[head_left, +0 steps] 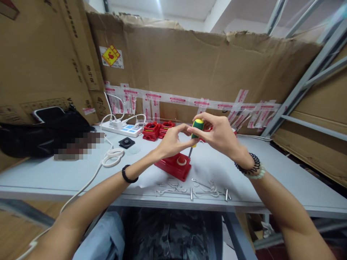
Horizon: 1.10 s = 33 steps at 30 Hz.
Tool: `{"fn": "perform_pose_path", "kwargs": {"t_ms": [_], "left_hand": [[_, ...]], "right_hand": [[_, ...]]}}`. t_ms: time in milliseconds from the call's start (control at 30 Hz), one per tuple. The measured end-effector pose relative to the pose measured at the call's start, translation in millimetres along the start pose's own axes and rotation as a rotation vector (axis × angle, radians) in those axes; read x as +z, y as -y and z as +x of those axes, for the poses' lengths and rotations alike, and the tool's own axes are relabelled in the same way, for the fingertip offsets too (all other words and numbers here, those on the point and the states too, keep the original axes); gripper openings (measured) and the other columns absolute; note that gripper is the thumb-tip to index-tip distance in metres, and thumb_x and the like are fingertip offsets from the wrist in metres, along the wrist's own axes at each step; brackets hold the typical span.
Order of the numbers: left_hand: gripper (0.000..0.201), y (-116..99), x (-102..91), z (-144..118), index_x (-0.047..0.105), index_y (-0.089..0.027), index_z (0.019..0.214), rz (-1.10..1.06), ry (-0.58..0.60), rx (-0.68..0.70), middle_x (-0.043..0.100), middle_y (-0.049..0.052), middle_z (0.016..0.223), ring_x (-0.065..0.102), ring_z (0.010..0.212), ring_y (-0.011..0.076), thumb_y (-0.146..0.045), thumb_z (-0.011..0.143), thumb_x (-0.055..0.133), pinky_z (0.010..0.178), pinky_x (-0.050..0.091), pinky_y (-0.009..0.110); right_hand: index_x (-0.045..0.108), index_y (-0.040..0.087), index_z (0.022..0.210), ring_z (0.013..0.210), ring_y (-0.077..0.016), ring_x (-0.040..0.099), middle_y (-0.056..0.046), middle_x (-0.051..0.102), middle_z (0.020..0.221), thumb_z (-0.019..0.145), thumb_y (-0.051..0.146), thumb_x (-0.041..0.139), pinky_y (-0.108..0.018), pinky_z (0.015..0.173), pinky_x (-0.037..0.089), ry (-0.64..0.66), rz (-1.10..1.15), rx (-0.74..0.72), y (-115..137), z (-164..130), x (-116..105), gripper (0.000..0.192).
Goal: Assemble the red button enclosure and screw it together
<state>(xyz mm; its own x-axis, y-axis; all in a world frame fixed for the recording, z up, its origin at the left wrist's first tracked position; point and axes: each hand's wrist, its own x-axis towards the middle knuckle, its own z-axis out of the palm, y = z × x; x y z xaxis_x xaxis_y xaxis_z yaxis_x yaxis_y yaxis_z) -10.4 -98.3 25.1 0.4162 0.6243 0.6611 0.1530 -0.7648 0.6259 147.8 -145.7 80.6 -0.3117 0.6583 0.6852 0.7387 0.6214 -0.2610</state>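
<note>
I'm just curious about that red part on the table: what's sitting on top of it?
A round red button with a pale ring sits on the red part. The screwdriver, held by both the left hand and right hand, points down at it; its tip is too small to see.

Both forearms raised inward, left hand (pixel 172 141) fingers pinched, right hand (pixel 219 135) curled in a closed grip

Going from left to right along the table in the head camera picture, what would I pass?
Black bag → white power strip → left hand → screwdriver → right hand.
</note>
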Motion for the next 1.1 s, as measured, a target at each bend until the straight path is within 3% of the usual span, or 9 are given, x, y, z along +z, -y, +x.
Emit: {"fn": "perform_pose_path", "kwargs": {"t_ms": [167, 367, 467, 533, 667, 833, 933, 1000, 1100], "left_hand": [[0.027, 5, 5.5, -1, 0.058, -0.017, 0.079, -0.019, -0.048, -0.010, 0.063, -0.001, 0.076, 0.055, 0.071, 0.0122, -0.035, 0.068, 0.075, 0.065, 0.043, 0.024], [0.021, 2, 0.9, -2, 0.058, -0.016, 0.077, 0.033, -0.003, 0.018, 0.064, 0.000, 0.077, 0.057, 0.074, 0.0133, -0.036, 0.077, 0.066, 0.069, 0.044, 0.026], [0.027, 9, -10.6, -5, 0.060, -0.018, 0.093, 0.109, 0.148, 0.048, 0.065, 0.003, 0.095, 0.059, 0.086, 0.0169, -0.040, 0.078, 0.063, 0.076, 0.046, 0.029], [0.051, 19, -22.4, -8, 0.053, -0.023, 0.117, 0.153, 0.350, 0.031, 0.059, 0.006, 0.119, 0.058, 0.100, 0.0206, -0.046, 0.073, 0.068, 0.078, 0.047, 0.031], [0.075, 44, -44.4, -14, 0.046, -0.026, 0.128, 0.189, 0.709, -0.055, 0.053, 0.009, 0.129, 0.056, 0.109, 0.0238, -0.048, 0.063, 0.076, 0.083, 0.047, 0.031], [0.067, 52, -49.9, -16, 0.053, -0.023, 0.116, 0.230, 0.790, -0.137, 0.060, 0.004, 0.109, 0.058, 0.094, 0.0207, -0.052, 0.060, 0.076, 0.078, 0.044, 0.027], [0.063, 50, -48.0, -16, 0.055, -0.022, 0.111, 0.220, 0.787, -0.156, 0.059, 0.002, 0.103, 0.056, 0.090, 0.0191, -0.053, 0.060, 0.076, 0.074, 0.042, 0.025], [0.061, 48, -47.5, -17, 0.055, -0.022, 0.109, 0.215, 0.779, -0.161, 0.059, 0.001, 0.099, 0.055, 0.087, 0.0184, -0.052, 0.061, 0.076, 0.071, 0.041, 0.024], [0.059, 46, -48.1, -18, 0.055, -0.021, 0.106, 0.206, 0.780, -0.174, 0.057, 0.001, 0.096, 0.055, 0.084, 0.0176, -0.052, 0.060, 0.076, 0.069, 0.039, 0.024]], "right_hand": [[0.056, 0.019, 0.077, 0.050, -0.0101, 0.043, 0.004, 0.051, 0.055, 0.079, 0.047, 0.061, -0.024, 0.050, 0.031, -0.128, -0.188, 0.059, 1, 0, 12, 0.028], [0.057, 0.019, 0.117, 0.083, -0.0153, 0.061, -0.005, 0.066, 0.099, 0.088, 0.035, 0.052, -0.028, 0.071, 0.047, 0.183, 0.174, -0.033, -2, 1, -4, 0.033], [0.059, 0.019, 0.113, 0.085, -0.0153, 0.061, -0.006, 0.065, 0.103, 0.087, 0.034, 0.054, -0.028, 0.071, 0.049, 0.287, 0.282, -0.036, -1, 2, -11, 0.031], [0.060, 0.018, 0.106, 0.076, -0.0133, 0.060, -0.005, 0.065, 0.095, 0.085, 0.035, 0.056, -0.027, 0.065, 0.049, 0.300, 0.305, -0.029, -1, 4, -13, 0.027], [0.061, 0.017, 0.094, 0.061, -0.0101, 0.052, -0.001, 0.061, 0.077, 0.081, 0.038, 0.062, -0.025, 0.056, 0.042, 0.234, 0.203, -0.033, -1, 9, -8, 0.024], [0.052, 0.018, 0.077, 0.050, -0.0083, 0.038, 0.006, 0.046, 0.055, 0.078, 0.040, 0.064, -0.024, 0.049, 0.030, -0.013, -0.101, 0.028, 2, 8, 10, 0.024], [0.055, 0.018, 0.079, 0.051, -0.0104, 0.040, 0.003, 0.049, 0.057, 0.084, 0.042, 0.055, -0.026, 0.052, 0.028, -0.121, -0.316, 0.047, 3, 6, 22, 0.024], [0.058, 0.018, 0.095, 0.059, -0.0126, 0.048, -0.001, 0.058, 0.071, 0.088, 0.040, 0.048, -0.027, 0.057, 0.033, -0.052, -0.269, 0.019, 1, 6, 21, 0.025], [0.050, 0.020, 0.119, 0.072, -0.0127, 0.056, -0.005, 0.064, 0.097, 0.091, 0.029, 0.043, -0.027, 0.064, 0.040, 0.228, 0.030, -0.024, -3, 10, 6, 0.030]]}}
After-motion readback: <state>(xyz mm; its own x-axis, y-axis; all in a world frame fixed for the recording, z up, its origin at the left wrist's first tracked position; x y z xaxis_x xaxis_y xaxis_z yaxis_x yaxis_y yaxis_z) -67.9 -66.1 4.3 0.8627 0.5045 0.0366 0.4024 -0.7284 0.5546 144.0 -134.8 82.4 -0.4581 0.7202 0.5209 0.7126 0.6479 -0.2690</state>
